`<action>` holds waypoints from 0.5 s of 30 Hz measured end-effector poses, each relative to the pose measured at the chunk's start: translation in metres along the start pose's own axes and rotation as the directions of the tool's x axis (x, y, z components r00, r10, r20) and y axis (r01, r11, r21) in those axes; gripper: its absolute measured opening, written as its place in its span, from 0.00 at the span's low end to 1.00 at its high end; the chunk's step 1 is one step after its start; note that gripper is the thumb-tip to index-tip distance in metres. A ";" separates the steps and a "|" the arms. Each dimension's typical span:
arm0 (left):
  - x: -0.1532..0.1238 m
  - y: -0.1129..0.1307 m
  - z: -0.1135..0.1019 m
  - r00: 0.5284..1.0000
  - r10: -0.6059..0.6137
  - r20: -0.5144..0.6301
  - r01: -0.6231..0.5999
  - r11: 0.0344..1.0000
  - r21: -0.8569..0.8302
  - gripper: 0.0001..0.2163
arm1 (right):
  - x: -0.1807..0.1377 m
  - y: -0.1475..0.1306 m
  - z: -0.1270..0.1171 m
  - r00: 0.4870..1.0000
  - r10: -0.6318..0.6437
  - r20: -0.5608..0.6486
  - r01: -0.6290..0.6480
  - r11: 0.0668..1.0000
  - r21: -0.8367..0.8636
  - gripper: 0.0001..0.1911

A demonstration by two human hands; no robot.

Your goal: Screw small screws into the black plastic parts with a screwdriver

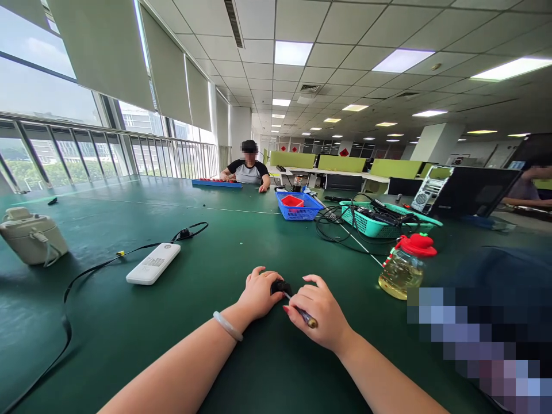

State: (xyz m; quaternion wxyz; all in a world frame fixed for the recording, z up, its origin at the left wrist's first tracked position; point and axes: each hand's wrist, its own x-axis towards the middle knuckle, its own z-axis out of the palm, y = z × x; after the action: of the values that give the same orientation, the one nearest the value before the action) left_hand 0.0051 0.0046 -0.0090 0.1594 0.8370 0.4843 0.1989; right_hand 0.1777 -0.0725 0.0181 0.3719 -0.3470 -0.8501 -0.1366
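In the middle of the green table, my left hand (259, 294) is closed around a small black object (282, 286), holding it down at the tabletop; the fingers hide much of it, and its kind is unclear. A pale bangle (227, 326) circles the left wrist. Between thumb and fingers my right hand (321, 313) grips a slim screwdriver (309, 319) with a dark handle and a brownish-gold end. Its thin metal shaft points up and left at the black object, and the tip appears to touch it, though the exact contact is too small to see.
A white power bank (154, 264) with a black cable lies left, near a beige flask (33, 237). To the right stand a red-lidded bottle (405, 267), a blue basket (299, 211) and a teal basket (375, 224) of cables. A person (248, 169) sits at the far end.
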 end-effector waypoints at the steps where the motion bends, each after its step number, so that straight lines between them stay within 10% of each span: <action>1: 0.000 0.000 0.000 1.000 -0.001 -0.001 0.001 1.000 -0.001 0.15 | 0.000 0.000 0.000 1.000 0.002 0.002 -0.002 1.000 0.003 0.15; 15: -0.001 -0.001 0.000 1.000 0.007 -0.015 -0.007 1.000 -0.016 0.16 | -0.003 -0.005 0.007 0.965 0.045 0.260 -0.050 0.999 0.012 0.11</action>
State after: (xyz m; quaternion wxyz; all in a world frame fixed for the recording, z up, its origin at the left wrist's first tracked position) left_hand 0.0038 0.0043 -0.0095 0.1619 0.8358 0.4808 0.2097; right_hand 0.1722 -0.0745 0.0112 0.2640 -0.3787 -0.8840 -0.0732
